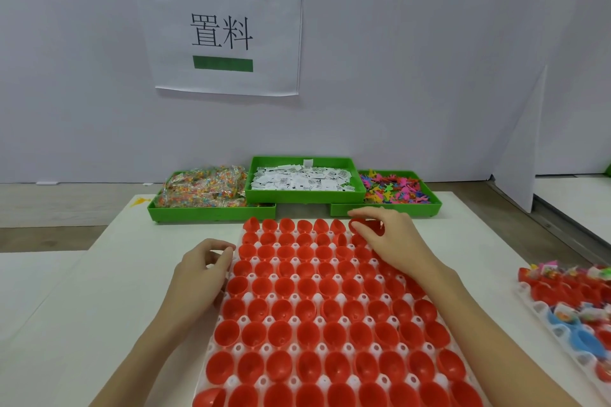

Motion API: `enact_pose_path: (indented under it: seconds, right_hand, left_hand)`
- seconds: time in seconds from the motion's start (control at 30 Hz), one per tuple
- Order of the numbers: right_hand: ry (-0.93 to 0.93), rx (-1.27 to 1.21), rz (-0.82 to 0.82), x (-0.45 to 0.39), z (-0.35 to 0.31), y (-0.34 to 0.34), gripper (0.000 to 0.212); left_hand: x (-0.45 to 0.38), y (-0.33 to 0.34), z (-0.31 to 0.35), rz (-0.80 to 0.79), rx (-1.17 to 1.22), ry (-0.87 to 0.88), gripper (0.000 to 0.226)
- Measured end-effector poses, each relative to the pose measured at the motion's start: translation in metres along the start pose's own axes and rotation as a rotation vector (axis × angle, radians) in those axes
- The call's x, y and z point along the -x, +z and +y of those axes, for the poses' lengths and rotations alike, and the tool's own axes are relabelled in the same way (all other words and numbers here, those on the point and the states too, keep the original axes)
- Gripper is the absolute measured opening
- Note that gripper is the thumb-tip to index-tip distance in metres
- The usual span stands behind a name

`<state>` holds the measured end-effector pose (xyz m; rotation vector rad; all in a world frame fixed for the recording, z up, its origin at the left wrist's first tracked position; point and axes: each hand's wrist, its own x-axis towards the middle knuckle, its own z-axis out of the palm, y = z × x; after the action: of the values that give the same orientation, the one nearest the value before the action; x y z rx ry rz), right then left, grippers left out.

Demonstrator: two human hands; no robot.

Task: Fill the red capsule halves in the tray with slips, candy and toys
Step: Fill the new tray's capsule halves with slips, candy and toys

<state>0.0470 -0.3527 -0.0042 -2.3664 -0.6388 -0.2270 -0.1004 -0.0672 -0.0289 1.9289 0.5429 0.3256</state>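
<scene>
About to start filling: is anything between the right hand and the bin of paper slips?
Nothing visible blocks it. The right hand sits at the far right corner of the tray of red capsule halves, and the slip bin lies just beyond, with only bare table and its green front wall between.

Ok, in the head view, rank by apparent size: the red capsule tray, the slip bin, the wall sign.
1. Red capsule tray: largest, though it lies nearest the camera.
2. Wall sign.
3. Slip bin: smallest.
True sizes are unsure, since all three sit at different distances.
</scene>
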Motion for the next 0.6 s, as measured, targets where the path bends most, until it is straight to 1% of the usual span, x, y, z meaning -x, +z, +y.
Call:
enact_pose_path:
  seconds: [0.13, 0.2, 0.23, 0.27, 0.3, 0.33, 0.37, 0.4, 0.47, 0.53, 0.6]
  right_hand:
    - [0.025, -0.094, 0.11, 0.005, -0.001, -0.013, 0.025]
    - [0.115, -0.087, 0.155, 0.011, 0.003, -0.026, 0.029]
    - [0.21, -0.044, 0.141, 0.015, 0.007, -0.034, 0.031]
    - [0.347, 0.025, 0.083, 0.02, 0.011, -0.042, 0.033]
    - [0.502, 0.08, -0.008, 0.024, 0.014, -0.05, 0.034]
    - [0.631, 0.09, -0.112, 0.026, 0.015, -0.055, 0.036]
    - [0.71, 0.04, -0.197, 0.029, 0.014, -0.059, 0.036]
    - [0.742, -0.048, -0.243, 0.03, 0.012, -0.061, 0.034]
    - [0.722, -0.183, -0.272, 0.031, 0.008, -0.062, 0.031]
    - [0.659, -0.218, -0.259, 0.031, 0.008, -0.06, 0.034]
    - [0.647, -0.243, -0.225, 0.031, 0.01, -0.059, 0.03]
  left_hand:
    - [0.001, -0.009, 0.005, -0.068, 0.071, -0.046, 0.015]
    - [0.001, -0.015, 0.007, -0.114, 0.097, -0.083, 0.021]
    - [0.0, -0.018, 0.008, -0.135, 0.117, -0.096, 0.023]
    - [0.001, -0.019, 0.008, -0.151, 0.133, -0.104, 0.024]
    - [0.002, -0.02, 0.008, -0.157, 0.145, -0.106, 0.024]
    - [0.003, -0.02, 0.008, -0.153, 0.152, -0.105, 0.023]
    - [0.004, -0.019, 0.007, -0.144, 0.157, -0.107, 0.022]
    - [0.004, -0.017, 0.007, -0.131, 0.163, -0.11, 0.021]
    - [0.004, -0.015, 0.007, -0.107, 0.18, -0.117, 0.021]
    - [0.005, -0.015, 0.006, -0.071, 0.177, -0.117, 0.021]
    - [0.003, -0.017, 0.007, -0.024, 0.097, -0.091, 0.019]
